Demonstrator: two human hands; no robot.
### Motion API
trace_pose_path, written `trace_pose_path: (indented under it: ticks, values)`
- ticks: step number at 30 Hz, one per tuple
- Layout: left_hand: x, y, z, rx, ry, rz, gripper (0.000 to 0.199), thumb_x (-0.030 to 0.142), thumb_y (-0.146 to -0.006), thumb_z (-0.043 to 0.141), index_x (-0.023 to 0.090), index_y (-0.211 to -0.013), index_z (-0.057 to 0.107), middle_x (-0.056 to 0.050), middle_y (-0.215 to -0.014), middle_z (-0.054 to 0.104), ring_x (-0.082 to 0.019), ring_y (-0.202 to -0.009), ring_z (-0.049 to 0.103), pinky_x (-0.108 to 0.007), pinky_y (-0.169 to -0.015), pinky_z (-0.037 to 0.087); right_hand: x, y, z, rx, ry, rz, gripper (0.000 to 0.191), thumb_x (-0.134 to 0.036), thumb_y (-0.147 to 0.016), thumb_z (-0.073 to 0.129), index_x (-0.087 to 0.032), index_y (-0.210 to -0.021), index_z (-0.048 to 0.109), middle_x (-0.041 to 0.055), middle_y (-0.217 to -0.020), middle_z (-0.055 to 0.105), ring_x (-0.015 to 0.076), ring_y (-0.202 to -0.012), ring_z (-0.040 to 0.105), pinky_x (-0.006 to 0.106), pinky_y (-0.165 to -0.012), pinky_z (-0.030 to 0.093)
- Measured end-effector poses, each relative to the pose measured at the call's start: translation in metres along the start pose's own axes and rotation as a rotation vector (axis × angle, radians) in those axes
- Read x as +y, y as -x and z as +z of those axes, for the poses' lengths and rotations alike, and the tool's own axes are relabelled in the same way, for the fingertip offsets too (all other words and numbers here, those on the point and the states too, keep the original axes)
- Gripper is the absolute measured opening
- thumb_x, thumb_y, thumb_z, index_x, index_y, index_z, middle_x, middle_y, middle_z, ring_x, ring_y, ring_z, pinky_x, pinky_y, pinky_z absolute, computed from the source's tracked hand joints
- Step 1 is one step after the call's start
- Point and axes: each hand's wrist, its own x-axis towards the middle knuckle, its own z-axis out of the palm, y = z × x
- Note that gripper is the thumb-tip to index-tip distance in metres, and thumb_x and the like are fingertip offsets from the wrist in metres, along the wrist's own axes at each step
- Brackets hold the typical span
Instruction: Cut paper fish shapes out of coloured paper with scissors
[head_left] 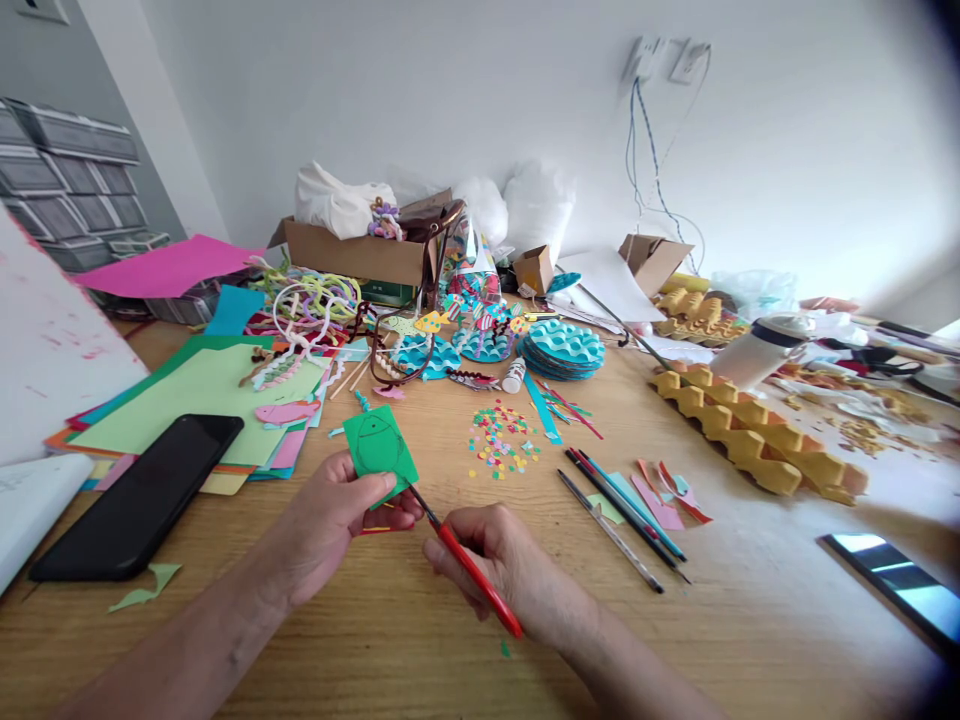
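Observation:
My left hand (pixel 341 515) pinches a small green card (pixel 379 445) between thumb and fingers, over the front middle of the table. A fish outline is drawn on the card in dark line. Red-handled scissors (pixel 472 570) are in my right hand (pixel 495 560), its fingers wrapped round the handles. The scissor blades point up and left and meet the card's lower right edge. A small green scrap (pixel 505 649) lies on the table below the scissors.
A black phone (pixel 142 495) and stacked coloured paper (pixel 202 400) lie left. Confetti (pixel 501 440), pencils (pixel 630 500) and paper scraps (pixel 667 495) lie right of my hands. Yellow egg carton (pixel 750 430) is further right; blue scalloped discs (pixel 562 348) stand behind.

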Motion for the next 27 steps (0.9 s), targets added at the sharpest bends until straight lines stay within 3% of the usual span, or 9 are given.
trace_pose_path:
  ticks: [27]
  values:
    - [0.0014, -0.0021, -0.0089, -0.076, -0.023, -0.045, 0.013, 0.023, -0.060, 0.075, 0.014, -0.068, 0.071, -0.002, -0.063, 0.072, -0.015, -0.061, 0.066, -0.023, -0.055, 0.056, 0.0060, -0.0022, 0.0035, 0.007, -0.015, -0.022, 0.036, -0.040, -0.083, 0.052, -0.016, -0.057, 0.045, -0.0070, -0.045, 0.031, 0.0048, -0.039, 0.032, 0.018, -0.037, 0.018]
